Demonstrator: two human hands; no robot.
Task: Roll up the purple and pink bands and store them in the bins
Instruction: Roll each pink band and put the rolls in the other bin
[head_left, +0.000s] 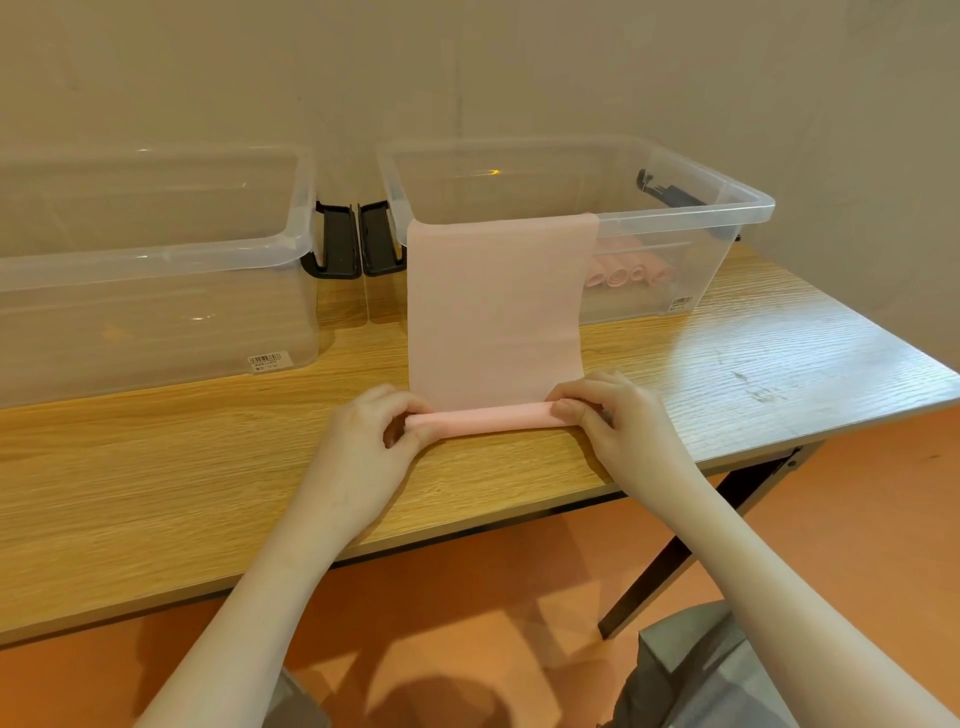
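Note:
A pink band (493, 306) hangs over the front rim of the right clear bin (727, 208) and runs down onto the wooden table (156, 467). Its near end is wound into a thin roll (488, 417) lying across the table. My left hand (371, 431) pinches the roll's left end. My right hand (605, 410) pinches the right end with curled fingers. Several rolled pink bands (623, 273) lie inside the right bin. No purple band is in view.
A second clear bin (156, 249) stands at the left, nothing visible inside. Black latch handles (358, 239) sit between the two bins. The table's front edge runs close under my forearms, above an orange floor. A wall stands right behind the bins.

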